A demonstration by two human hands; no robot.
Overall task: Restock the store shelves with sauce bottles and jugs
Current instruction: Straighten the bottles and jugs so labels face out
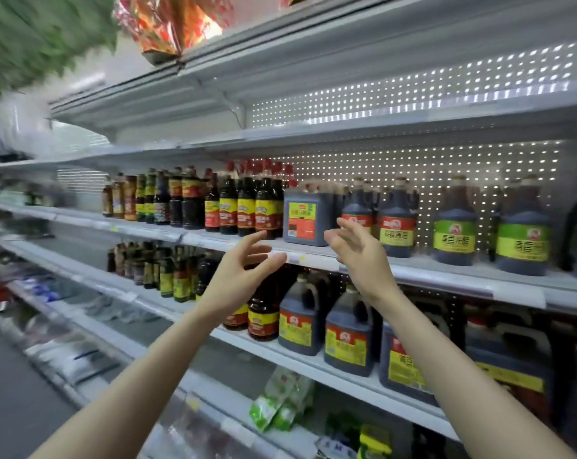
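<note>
Through the head camera, I'm holding my left hand and right hand up, fingers spread and gripping nothing. Just beyond them the square sauce jug is standing upright on the middle shelf, between red-capped bottles and round jugs.

no text reads clearly; blurred chinese characters stand on the green-labelled dark plastic jug and on the yellow-and-red-labelled dark sauce bottles.
</note>
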